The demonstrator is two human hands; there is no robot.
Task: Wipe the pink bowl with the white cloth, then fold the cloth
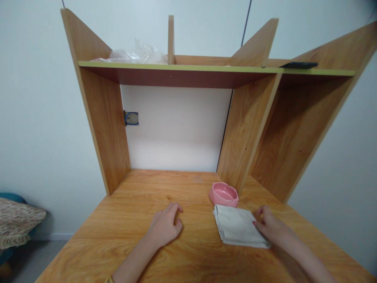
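Note:
A folded light grey cloth (pixel 240 228) lies flat on the wooden desk, right of centre. Just behind it sits a pink ashtray (pixel 224 194) with notches in its rim. My right hand (pixel 271 226) is at the cloth's right edge, its thumb tip over the fabric and thumb and forefinger slightly apart; the other fingers are partly hidden. To the left of the cloth, my left hand (pixel 166 225) hovers low over or rests on the desk, with thumb and curved fingers apart and nothing between them.
A wooden shelf unit (pixel 179 67) rises from the back of the desk (pixel 176 259). On its top board lie a clear plastic bag (pixel 138 54) and a flat black object (pixel 300 65). An uncovered wall socket box (pixel 131 118) shows at the back. A patterned cushion or cloth (pixel 20 220) is at far left.

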